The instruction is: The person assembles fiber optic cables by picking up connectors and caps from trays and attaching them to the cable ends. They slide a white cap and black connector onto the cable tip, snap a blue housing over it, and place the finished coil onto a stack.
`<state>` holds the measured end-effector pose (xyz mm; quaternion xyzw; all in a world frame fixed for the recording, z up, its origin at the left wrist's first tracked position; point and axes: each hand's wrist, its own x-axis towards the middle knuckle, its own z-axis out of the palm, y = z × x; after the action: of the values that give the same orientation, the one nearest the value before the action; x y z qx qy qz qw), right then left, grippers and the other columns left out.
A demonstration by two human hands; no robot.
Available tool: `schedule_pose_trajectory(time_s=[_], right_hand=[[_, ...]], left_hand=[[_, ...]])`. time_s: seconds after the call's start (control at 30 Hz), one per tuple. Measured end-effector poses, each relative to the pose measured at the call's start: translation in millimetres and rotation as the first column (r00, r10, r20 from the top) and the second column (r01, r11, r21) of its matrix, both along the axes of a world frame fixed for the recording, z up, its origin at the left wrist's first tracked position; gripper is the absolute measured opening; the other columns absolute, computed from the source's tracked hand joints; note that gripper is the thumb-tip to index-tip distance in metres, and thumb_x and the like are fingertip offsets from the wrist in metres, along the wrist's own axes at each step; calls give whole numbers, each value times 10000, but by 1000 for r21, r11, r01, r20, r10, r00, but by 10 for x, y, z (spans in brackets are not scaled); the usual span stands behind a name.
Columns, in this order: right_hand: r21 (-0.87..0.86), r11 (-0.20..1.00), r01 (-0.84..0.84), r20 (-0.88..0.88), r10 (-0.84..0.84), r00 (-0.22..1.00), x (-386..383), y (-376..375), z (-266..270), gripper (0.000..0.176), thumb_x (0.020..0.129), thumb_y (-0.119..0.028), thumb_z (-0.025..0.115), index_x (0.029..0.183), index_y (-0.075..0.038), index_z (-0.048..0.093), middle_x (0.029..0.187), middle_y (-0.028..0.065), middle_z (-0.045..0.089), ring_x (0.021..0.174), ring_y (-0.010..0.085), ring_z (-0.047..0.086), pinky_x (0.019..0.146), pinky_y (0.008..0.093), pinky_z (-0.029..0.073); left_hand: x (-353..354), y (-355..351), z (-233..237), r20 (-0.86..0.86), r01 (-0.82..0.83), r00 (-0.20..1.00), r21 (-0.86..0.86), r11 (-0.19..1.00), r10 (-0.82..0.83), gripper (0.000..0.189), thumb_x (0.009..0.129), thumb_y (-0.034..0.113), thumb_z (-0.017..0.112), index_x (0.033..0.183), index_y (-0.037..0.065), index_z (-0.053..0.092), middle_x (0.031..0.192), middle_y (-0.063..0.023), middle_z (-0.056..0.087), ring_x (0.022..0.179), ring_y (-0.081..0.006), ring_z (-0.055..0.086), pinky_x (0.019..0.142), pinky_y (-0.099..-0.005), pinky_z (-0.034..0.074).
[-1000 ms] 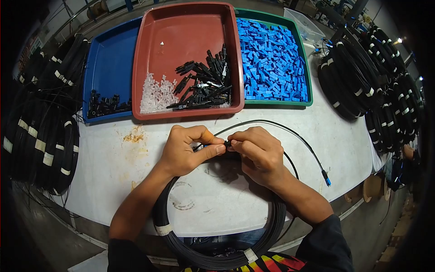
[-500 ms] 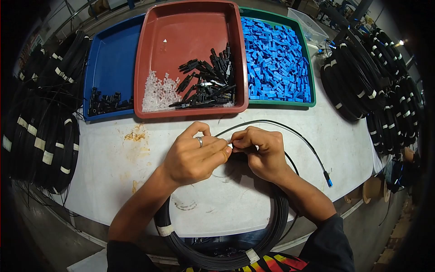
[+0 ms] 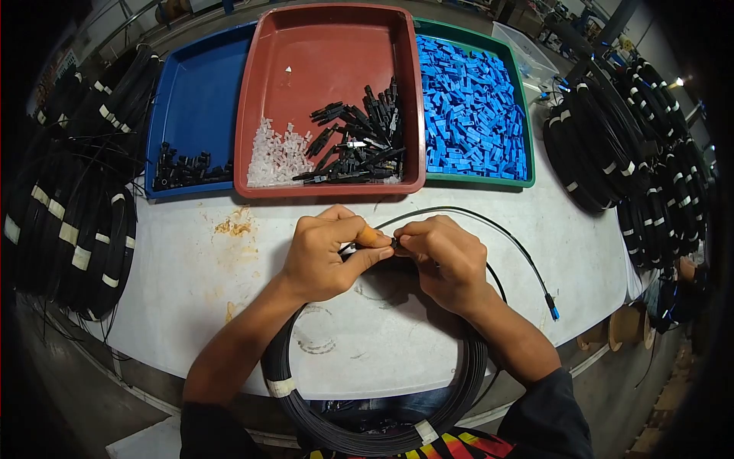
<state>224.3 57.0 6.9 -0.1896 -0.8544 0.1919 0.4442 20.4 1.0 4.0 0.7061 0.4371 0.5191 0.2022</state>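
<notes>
My left hand (image 3: pixel 325 256) and my right hand (image 3: pixel 449 260) meet above the upper part of a black cable coil (image 3: pixel 284 359), their fingertips pinched together. Between them shows a small black part (image 3: pixel 394 242), mostly covered by the fingers; its exact kind I cannot tell. Something orange wraps the left index finger. Behind the hands, a loose black cable (image 3: pixel 489 221) arcs to the right and ends in a blue-tipped connector (image 3: pixel 553 308) on the table. White tape bands hold the coil, which hangs over the table's near edge against my body.
At the back stand a blue tray (image 3: pixel 200 99) with small black parts, a red tray (image 3: pixel 329 53) with clear pieces and black connector bodies, and a green tray (image 3: pixel 527 145) full of blue clips. Taped cable coils (image 3: pixel 69 229) pile up left, and more coils (image 3: pixel 585 145) right.
My left hand's fingers have shifted their pinch, with the orange-wrapped index finger now on top and the thumb below. A dark piece now shows between the fingertips. The view has moved slightly.
</notes>
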Motion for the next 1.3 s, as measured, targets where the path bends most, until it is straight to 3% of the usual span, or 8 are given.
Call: schedule_pose_trajectory(time_s=[0.1, 0.23, 0.37, 0.53, 0.67, 0.9, 1.2, 1.3], right_hand=[[195, 980, -27, 39, 20, 999, 19, 31, 41, 249, 688, 160, 715, 856, 1, 622, 925, 143, 733, 736, 262, 692, 614, 347, 540], [252, 967, -40, 39, 31, 999, 25, 40, 27, 295, 592, 138, 687, 847, 3, 623, 921, 132, 703, 723, 278, 650, 628, 364, 515], [52, 995, -79, 25, 78, 997, 8, 71, -22, 310, 570, 154, 655, 842, 9, 622, 900, 125, 681, 709, 286, 629, 639, 390, 510], [-122, 991, -58, -47, 53, 997, -31, -3, 29, 257, 646, 234, 657, 783, 32, 578, 873, 152, 735, 734, 236, 702, 633, 312, 558], [-287, 951, -116, -82, 96, 992, -12, 0, -16, 258, 693, 233, 626, 859, 35, 628, 929, 152, 751, 807, 252, 733, 690, 309, 587], [-148, 989, -20, -57, 12, 998, -22, -17, 0, 238, 745, 206, 689, 882, 21, 629, 927, 146, 741, 807, 252, 733, 673, 310, 585], [273, 962, -2, 14, -2, 1000, -5, 41, 83, 283, 635, 158, 717, 864, 18, 627, 891, 156, 723, 738, 296, 701, 629, 353, 563], [245, 969, -42, 56, 29, 998, 13, 46, 58, 277, 616, 173, 689, 827, 8, 620, 891, 142, 723, 724, 284, 693, 621, 356, 554]], left_hand=[[-26, 17, -50, 197, 115, 977, -166, 980, -81, 152, 761, 2, 852, 869, -44, 755, 828, -143, 765, 638, -180, 639, 625, -294, 494], [7, 20, 30, 124, 103, 989, -223, 969, -76, 112, 785, 44, 838, 824, -4, 745, 792, -100, 764, 693, -206, 695, 714, -308, 525], [-10, 63, -49, -144, 63, 989, 138, 988, -43, 111, 765, 32, 827, 794, 13, 722, 771, -91, 749, 682, -196, 687, 719, -326, 506], [53, 27, 41, -440, 73, 860, 607, 791, 258, 137, 798, 11, 750, 715, 43, 647, 812, -77, 720, 719, -167, 682, 692, -332, 497], [56, -10, 49, -480, 90, 808, 673, 734, 341, 138, 815, 21, 734, 719, 46, 637, 816, -62, 707, 732, -155, 691, 685, -319, 496], [5, 38, -44, -171, -17, 982, 335, 942, 79, 125, 742, 28, 835, 789, 43, 720, 783, -27, 768, 634, -146, 669, 714, -316, 480], [20, -33, 37, 181, 58, 983, -189, 980, -23, 105, 779, 13, 838, 788, 3, 734, 792, -97, 762, 614, -207, 674, 717, -331, 512], [23, 35, -52, -35, 56, 998, 147, 988, -52, 116, 764, 4, 837, 786, 1, 723, 792, -93, 755, 587, -207, 649, 725, -348, 517]])
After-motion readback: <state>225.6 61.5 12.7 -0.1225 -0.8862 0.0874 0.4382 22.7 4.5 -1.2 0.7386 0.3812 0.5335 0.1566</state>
